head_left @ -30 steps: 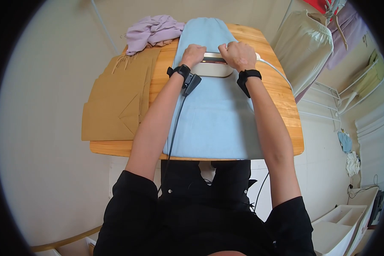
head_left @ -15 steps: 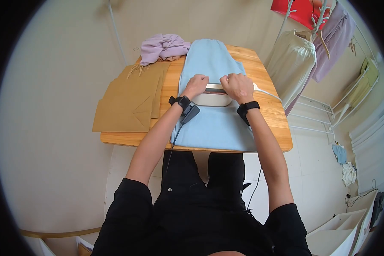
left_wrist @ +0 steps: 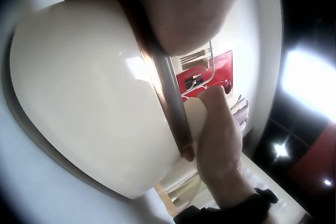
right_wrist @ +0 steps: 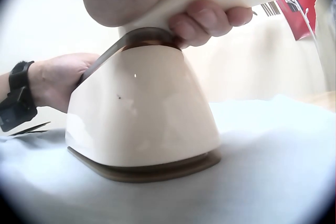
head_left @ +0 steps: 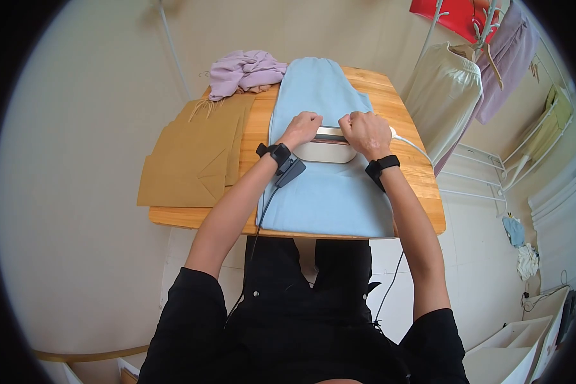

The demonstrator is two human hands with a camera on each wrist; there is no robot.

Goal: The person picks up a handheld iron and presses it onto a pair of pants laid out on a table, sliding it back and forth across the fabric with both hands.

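Note:
A cream-white iron [head_left: 326, 148] stands sole-down on a light blue garment [head_left: 326, 195] spread along the wooden table [head_left: 424, 185]. My right hand [head_left: 363, 131] grips the iron's handle from above, its fingers [right_wrist: 202, 22] wrapped under the handle in the right wrist view. My left hand [head_left: 304, 126] holds the iron's other end, curled over the cream body [left_wrist: 89, 92]. The blue cloth [right_wrist: 273, 166] lies flat around the sole. A white cord [head_left: 411, 144] leaves the iron to the right.
Flat brown paper bags [head_left: 189, 160] lie on the table's left part, with a crumpled lilac cloth [head_left: 246, 69] at the far edge. A rack with hanging clothes [head_left: 448, 89] stands to the right. A white bin [head_left: 499, 352] sits on the floor at lower right.
Both hands drew the iron along the blue garment toward me, from its far part to about its middle. Over the last half second it has hardly shifted.

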